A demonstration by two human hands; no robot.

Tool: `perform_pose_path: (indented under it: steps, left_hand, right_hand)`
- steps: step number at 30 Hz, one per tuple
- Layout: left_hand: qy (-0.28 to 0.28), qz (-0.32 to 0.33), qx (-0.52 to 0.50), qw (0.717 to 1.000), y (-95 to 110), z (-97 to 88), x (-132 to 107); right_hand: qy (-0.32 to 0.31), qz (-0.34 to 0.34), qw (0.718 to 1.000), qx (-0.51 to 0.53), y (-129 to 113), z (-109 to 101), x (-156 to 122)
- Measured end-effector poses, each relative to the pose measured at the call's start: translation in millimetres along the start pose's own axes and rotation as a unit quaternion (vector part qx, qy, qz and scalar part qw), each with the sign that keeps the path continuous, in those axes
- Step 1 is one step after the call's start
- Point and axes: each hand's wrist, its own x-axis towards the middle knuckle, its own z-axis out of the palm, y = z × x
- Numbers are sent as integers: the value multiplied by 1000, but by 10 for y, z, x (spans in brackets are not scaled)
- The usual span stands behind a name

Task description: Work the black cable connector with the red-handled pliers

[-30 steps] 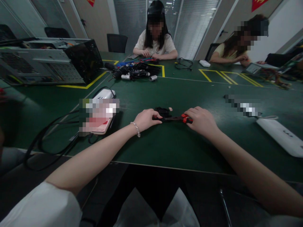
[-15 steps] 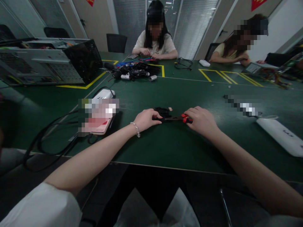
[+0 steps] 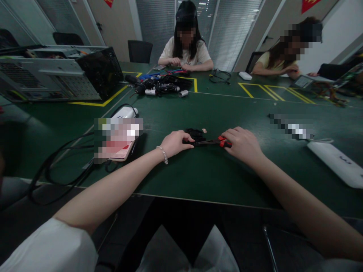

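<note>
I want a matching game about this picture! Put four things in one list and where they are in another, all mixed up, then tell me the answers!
Things:
1. pliers
2. bracelet
3. computer case
4. dark bits

Places:
A. on the left side of the green table
B. in the right hand
C. just beyond the pliers' tips
D. around the wrist of the left hand

Pairs: 1-B, 2-D, 3-A, 4-C

A single head-worn camera faces forward and down from the wearer's head height. The bare left hand (image 3: 174, 143) and bare right hand (image 3: 244, 145) appear mid-view, fairly near, over the flat dark green tabletop (image 3: 176, 177). Coverage runs from the white fabric sleeve (image 3: 53, 249), closest at lower left, to grey slatted blinds (image 3: 232, 34) well beyond.
</note>
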Motion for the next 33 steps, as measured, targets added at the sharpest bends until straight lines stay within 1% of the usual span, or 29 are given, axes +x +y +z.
perform_pose_path:
  steps: [5,13,21,26,33]
  left_hand:
    - [8,4,0,1000,-21,18,6]
    - [-4,-7,-5,1000,6,-8,-6]
    - [-6,1,6,1000,11,-13,-9]
    - [-8,1,4,1000,6,-11,-2]
    - [13,10,20,1000,39,-9,-33]
  right_hand:
    - [-5,-1,1000,-2,0,30,6]
    - [10,-8,1000,-15,5,-1,-5]
    - [3,-2,1000,-5,7,34,4]
    - [-2,-7,1000,-11,-5,8,2]
    - [-5,-6,1000,-8,9,29,-5]
